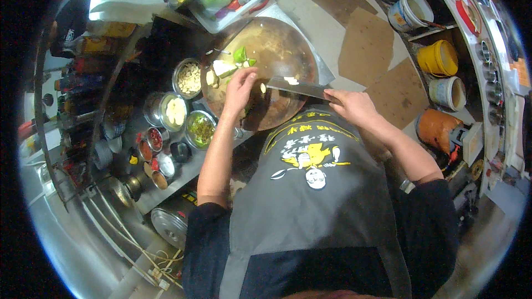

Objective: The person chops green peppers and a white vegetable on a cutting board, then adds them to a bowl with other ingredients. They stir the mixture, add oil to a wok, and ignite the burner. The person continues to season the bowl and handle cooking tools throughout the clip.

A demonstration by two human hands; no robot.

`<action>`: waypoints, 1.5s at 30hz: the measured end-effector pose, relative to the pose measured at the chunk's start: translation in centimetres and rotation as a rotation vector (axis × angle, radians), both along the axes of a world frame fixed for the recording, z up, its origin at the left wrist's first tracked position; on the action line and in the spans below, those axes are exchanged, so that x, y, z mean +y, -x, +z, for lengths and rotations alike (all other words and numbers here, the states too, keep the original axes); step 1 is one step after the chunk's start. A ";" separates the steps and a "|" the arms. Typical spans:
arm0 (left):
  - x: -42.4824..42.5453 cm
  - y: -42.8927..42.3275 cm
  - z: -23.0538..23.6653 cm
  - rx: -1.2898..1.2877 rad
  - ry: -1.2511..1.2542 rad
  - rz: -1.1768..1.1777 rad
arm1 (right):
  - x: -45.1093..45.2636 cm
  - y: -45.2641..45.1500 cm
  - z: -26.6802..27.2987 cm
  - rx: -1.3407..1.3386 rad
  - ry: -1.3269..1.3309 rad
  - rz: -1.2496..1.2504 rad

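Observation:
In front of me lies a round wooden chopping block (278,41). My right hand (353,106) grips the handle of a cleaver (299,88), its broad blade pointing left, low over the near part of the block. A few pale slices (291,80) lie at the blade's upper edge, and one pale slice (263,88) is by its tip. My left hand (241,87) is over the left part of the block, close to cut green vegetable pieces (240,55) and a pale chunk (223,68). Whether its fingers hold anything is hidden.
Left of the block stand metal bowls of pale pieces (189,79), pale yellow slices (174,110) and chopped greens (201,128). Beyond it sits a white plastic tub (216,25) of vegetables. Several buckets, including a yellow bucket (438,58), and an orange gas cylinder (436,126) stand at right.

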State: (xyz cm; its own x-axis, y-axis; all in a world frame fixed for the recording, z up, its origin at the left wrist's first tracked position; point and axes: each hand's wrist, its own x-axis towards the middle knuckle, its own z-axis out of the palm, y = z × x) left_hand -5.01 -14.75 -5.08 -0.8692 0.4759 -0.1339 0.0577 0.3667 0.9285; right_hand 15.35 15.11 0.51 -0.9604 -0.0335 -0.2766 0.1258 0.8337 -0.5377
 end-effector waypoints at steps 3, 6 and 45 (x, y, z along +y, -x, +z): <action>1.4 0.4 1.3 0.147 0.141 -0.406 | 0.7 0.1 0.3 0.005 -0.045 0.047; 3.3 -0.6 1.4 0.202 0.250 -0.629 | 1.0 0.2 0.6 0.045 -0.041 0.089; 0.5 -3.6 -5.1 0.292 0.439 -0.125 | 0.2 -0.5 -0.8 -0.270 0.361 -0.201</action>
